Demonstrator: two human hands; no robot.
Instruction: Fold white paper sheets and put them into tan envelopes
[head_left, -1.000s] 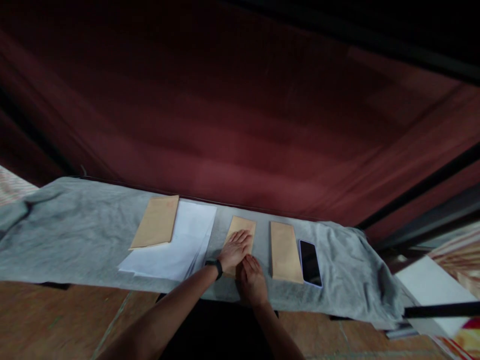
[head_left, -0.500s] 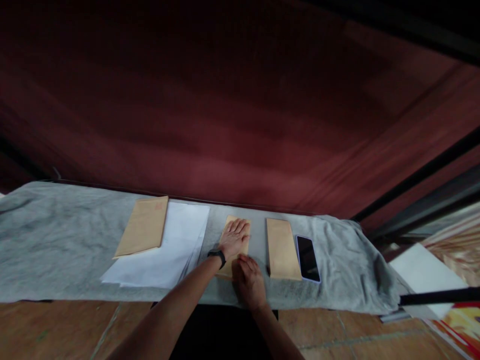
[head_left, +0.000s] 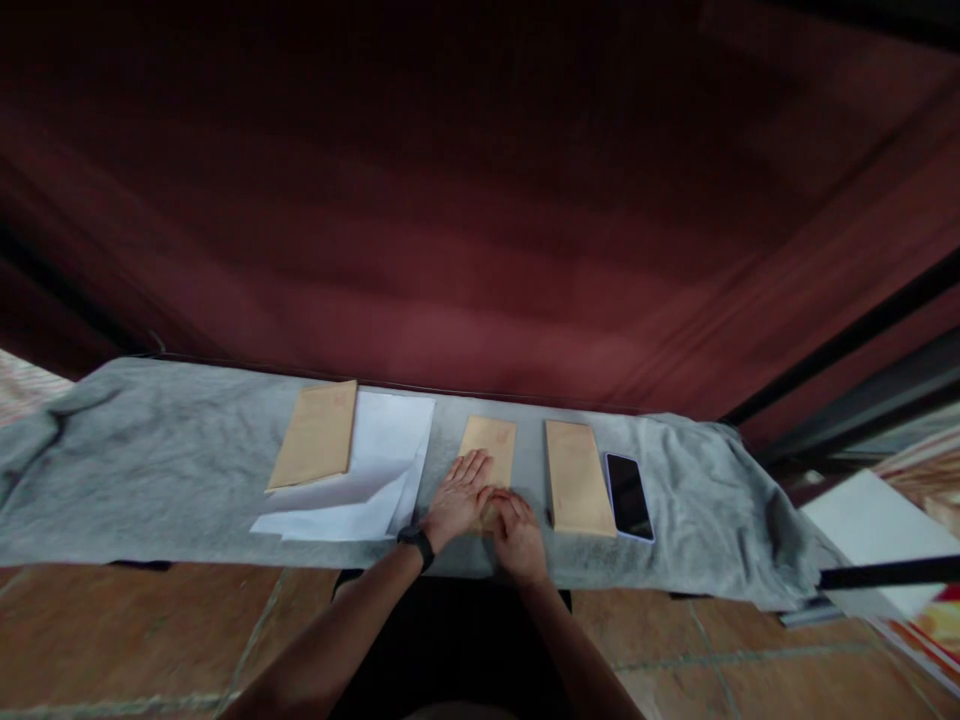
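Observation:
A brown paper envelope [head_left: 491, 436] lies lengthwise on the grey cloth in front of me. My left hand [head_left: 456, 498], with a dark watch on its wrist, rests flat on the envelope's left and near part, its fingers stretched out. Close against it, my right hand [head_left: 519, 537] has its fingers bent and drawn together at the envelope's near right side. The fingers hide much of the near end, including the exact grip. To the right lies a second brown envelope [head_left: 579, 480], untouched.
A dark phone [head_left: 630, 496] in a pale purple case lies beside the right envelope. On the left, another brown envelope [head_left: 316, 436] overlaps white paper sheets [head_left: 394, 440]. Grey cloth [head_left: 180, 460] covers the bench, backed by a dark red panel [head_left: 450, 250].
My left hand has slid nearer to me and leftward along the envelope. My right hand's fingers have moved up beside it, onto the envelope. The whole view has shifted slightly.

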